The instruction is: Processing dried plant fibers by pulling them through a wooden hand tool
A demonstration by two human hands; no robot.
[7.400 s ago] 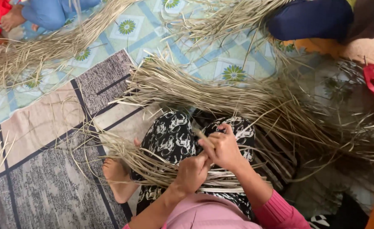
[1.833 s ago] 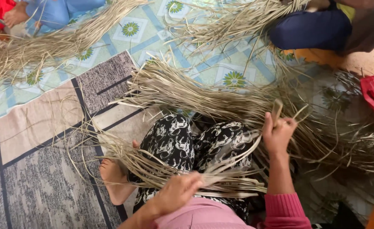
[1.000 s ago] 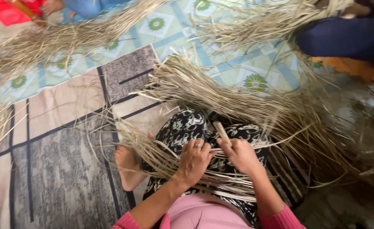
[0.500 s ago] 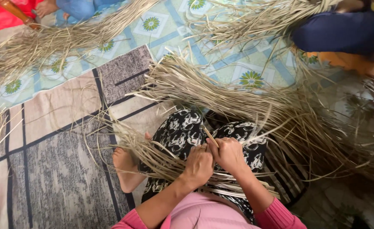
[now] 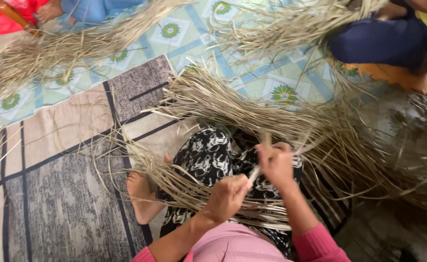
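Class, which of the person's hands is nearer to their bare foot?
Left. The left hand sits just right of the bare foot; the right hand is farther right and higher, over the lap.

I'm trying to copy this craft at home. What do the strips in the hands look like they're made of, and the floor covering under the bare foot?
The strips look like dried plant leaf or reed: pale tan, matte, flat, springy. The left hand and right hand pinch one. The floor mat looks like printed woven textile, though it could be vinyl.

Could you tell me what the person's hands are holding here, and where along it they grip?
Both the left hand and the right hand pinch one pale dried strip between them over the lap; the exact grip spot is blurred.
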